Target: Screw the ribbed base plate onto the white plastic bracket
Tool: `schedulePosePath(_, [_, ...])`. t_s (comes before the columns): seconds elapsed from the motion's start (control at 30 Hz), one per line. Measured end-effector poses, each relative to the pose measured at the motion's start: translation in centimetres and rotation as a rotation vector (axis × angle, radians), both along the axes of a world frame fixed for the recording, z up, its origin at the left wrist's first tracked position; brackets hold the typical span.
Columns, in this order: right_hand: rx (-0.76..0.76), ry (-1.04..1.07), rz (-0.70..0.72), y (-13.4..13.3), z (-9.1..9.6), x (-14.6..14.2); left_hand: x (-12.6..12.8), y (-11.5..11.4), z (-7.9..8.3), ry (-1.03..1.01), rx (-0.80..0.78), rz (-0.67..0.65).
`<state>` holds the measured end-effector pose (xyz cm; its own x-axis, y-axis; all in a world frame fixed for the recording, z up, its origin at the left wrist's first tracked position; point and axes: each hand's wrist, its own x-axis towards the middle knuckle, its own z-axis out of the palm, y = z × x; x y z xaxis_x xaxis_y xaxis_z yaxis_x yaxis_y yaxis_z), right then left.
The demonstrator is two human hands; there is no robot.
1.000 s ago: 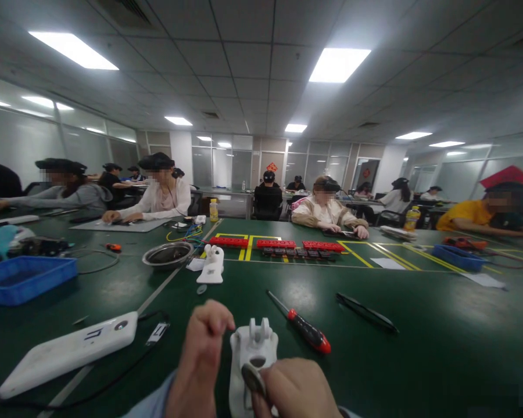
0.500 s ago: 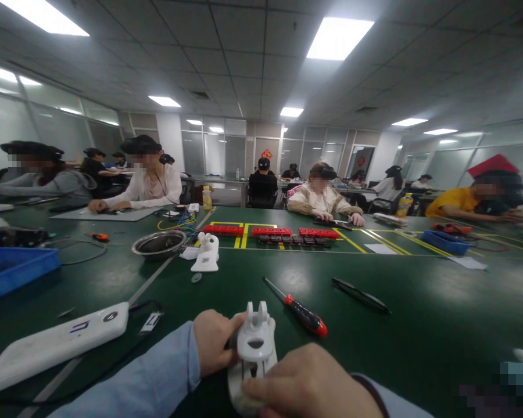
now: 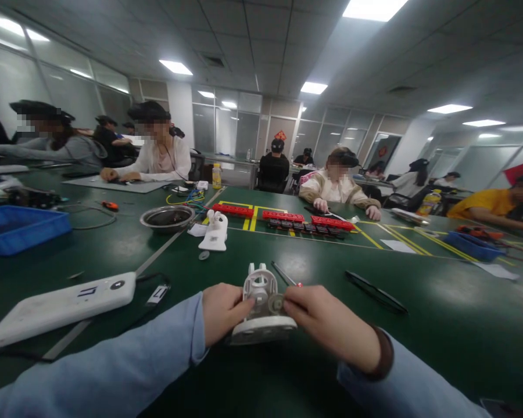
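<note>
My left hand point(image 3: 224, 310) grips the left side of a white plastic housing point(image 3: 261, 332), its thumb lying on the inner face. The housing is tilted up towards me, with a ring-shaped opening and two prongs at the far end. At its right side, my right hand point(image 3: 326, 322) is closed with its fingertips on a small round disc point(image 3: 276, 302). Whether this disc is fixed in the housing I cannot tell. Beyond the housing lies a screwdriver point(image 3: 284, 273), its handle mostly hidden behind my right hand.
Black tweezers point(image 3: 375, 292) lie to the right. On the left are a white device point(image 3: 65, 307) with a cable, a metal bowl point(image 3: 168, 218), a blue tray point(image 3: 24, 229) and another white part point(image 3: 215, 235). Red strips point(image 3: 283, 216) lie ahead. Co-workers sit across the green table point(image 3: 192, 278).
The housing has turned, and its inner side now faces me. My right hand has moved from its near end to the disc at its right side. The camera view has tipped down and shifted.
</note>
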<state>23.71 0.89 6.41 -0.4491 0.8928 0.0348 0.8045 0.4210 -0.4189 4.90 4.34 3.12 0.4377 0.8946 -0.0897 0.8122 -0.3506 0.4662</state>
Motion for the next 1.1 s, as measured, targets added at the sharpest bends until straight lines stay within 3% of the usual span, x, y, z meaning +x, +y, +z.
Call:
schedulePosePath(0.13, [0.146,-0.246,-0.061,-1.6,-0.1,-0.7,0.0,-1.0,1.4,0.084,0.066,-0.129])
schedulePosePath(0.4, [0.309,-0.434,-0.022,-2.3,-0.1,-1.4,0.2,-1.6,1.8,0.136,0.054,-0.095])
schedulePosePath(0.67, [0.538,-0.296,-0.111,-2.0,-1.9,-1.8,0.7,-2.1,1.9,0.194,0.078,-0.027])
schedulePosePath(0.83, [0.661,-0.345,-0.166,-1.8,-2.1,-1.8,0.8,-2.1,1.9,0.261,0.142,-0.018])
schedulePosePath(1.1, [1.0,-0.268,-0.011,-0.2,-3.0,-1.1,1.1,-1.9,2.6,0.383,0.219,-0.024])
